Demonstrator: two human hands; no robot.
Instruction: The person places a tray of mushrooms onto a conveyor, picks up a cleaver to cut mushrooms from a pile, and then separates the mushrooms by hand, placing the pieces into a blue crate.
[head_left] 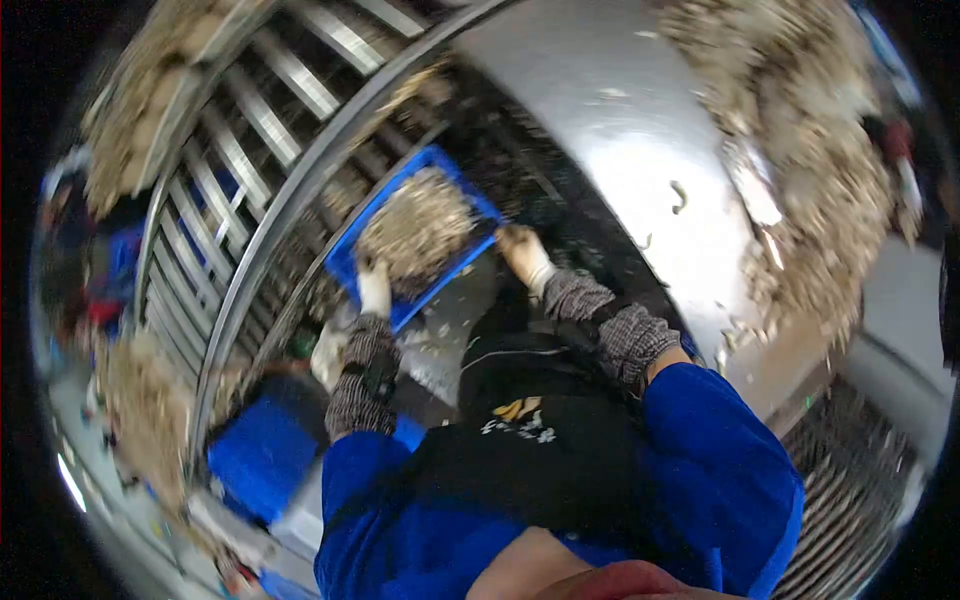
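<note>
A shallow blue plastic crate (345, 243) is held out in front of my body, tilted in the view. A heap of small pale beige pieces (420, 225) fills much of it; blur hides what kind they are. My left hand (375, 288), in a whitish glove, grips the crate's near left rim. At the right corner, my right hand (523, 255), also gloved, has its fingers closed on the rim. Knitted grey sleeves cover both forearms.
Metal slatted racks (255, 125) behind a curved rail stand at the left. To the right, a shiny steel table (640, 120) bears a large pile of pale pieces (810, 150). A blue bin (262, 445) sits low at the left. Blurred people work at the far left.
</note>
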